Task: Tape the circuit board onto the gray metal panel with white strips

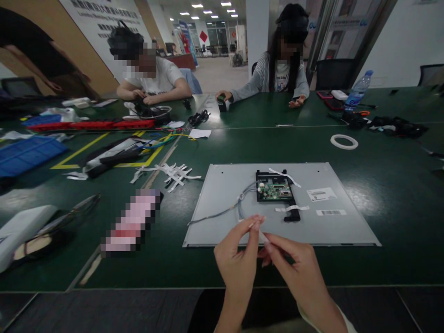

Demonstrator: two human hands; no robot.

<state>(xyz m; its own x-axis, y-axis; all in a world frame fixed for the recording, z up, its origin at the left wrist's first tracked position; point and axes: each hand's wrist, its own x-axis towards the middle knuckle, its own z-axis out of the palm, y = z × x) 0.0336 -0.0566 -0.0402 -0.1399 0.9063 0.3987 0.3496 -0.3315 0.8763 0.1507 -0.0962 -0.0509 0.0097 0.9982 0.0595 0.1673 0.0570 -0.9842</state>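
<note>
My left hand (238, 255) and my right hand (299, 264) meet just in front of a grey flat display panel (222, 199). Fingertips of both are pinched on a short strip of white tape (262, 236), mostly covered by the fingers. On the panel lies a black bracket (294, 213) with a green circuit board (276, 191) set in it. Two white tape strips (292, 209) cross the bracket, one at its top and one lower down. A grey cable (225, 212) runs from the board toward the panel's left edge.
Left of the panel lie a heap of white tape strips (176, 175) and a phone (135, 222). A white tape roll (333, 141) rests behind, at right. Two people sit across the green table (243, 148), near a water bottle (360, 90). A blue basket (31, 155) is far left.
</note>
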